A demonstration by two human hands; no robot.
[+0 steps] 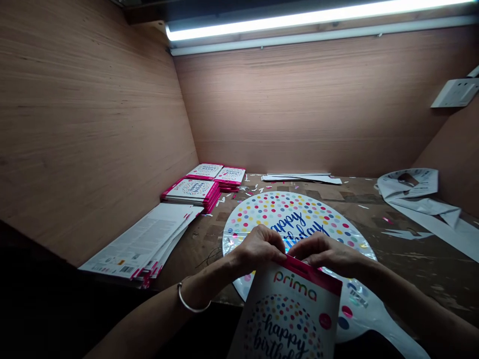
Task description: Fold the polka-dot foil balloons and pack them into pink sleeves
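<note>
Both hands are at the pink top edge of a printed "prima" happy birthday package [288, 314], which hangs tilted in front of me. My left hand [262, 244] pinches its top left corner. With fingers closed, my right hand [325, 252] grips the same edge further right. Behind and beneath the hands, a round foil balloon [258, 209] with coloured dots and blue "happy birthday" lettering lies flat on the table. Its tail [392, 329] runs off toward the lower right. What lies inside the package is hidden.
Stacks of finished-looking packages [194, 189] stand at the back left. Nearer lies a fanned pile of flat printed sleeves [145, 239]. White strips [303, 178] lie along the back wall, and crumpled white paper [419, 194] at right. Paper scraps dot the table. Wooden walls enclose it.
</note>
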